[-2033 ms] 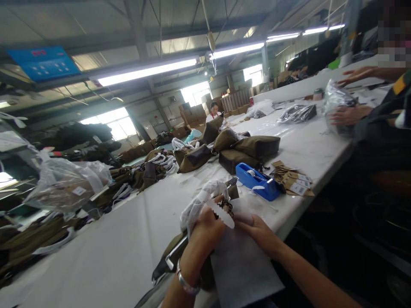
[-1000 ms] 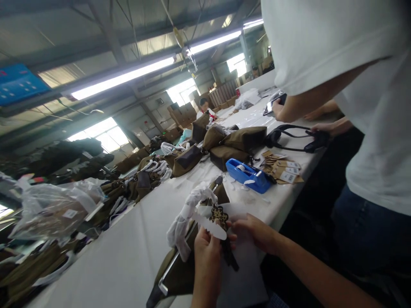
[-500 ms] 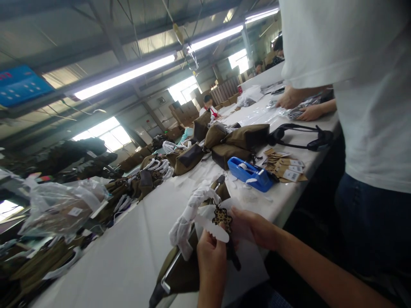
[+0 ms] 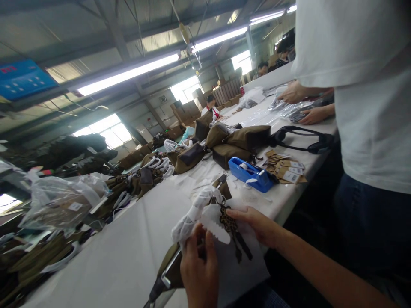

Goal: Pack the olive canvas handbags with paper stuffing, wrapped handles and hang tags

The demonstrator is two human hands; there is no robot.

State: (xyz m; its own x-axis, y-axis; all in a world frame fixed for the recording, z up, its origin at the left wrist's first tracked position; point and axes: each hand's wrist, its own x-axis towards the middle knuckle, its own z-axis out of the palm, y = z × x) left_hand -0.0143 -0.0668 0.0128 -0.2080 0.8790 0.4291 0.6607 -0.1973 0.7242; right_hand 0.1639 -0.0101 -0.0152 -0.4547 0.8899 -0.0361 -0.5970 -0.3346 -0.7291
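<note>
As hands [image 4: 257, 222] flank paper [image 4: 236, 276], a dispenser [image 4: 261, 180] holds tape [image 4: 243, 166].

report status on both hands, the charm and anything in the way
Right hand, thumb on spotted charm. Left hand at white-wrapped handle, grip unclear. Charm in front of white sheet. Blue tape dispenser beyond, apart from both hands.

White tabletop [image 4: 109, 252]: a broad passage is offered on the left hand's [image 4: 201, 265] outer side.
Between hands: the gap is filled by a leopard-print charm [image 4: 228, 221] and toothed white strip [image 4: 219, 232].
Ahead: the way is blocked by piled olive bags [image 4: 242, 141].
Ahead-right: the right hand's [image 4: 258, 222] reach is obstructed by a blue tape dispenser [image 4: 250, 174].
</note>
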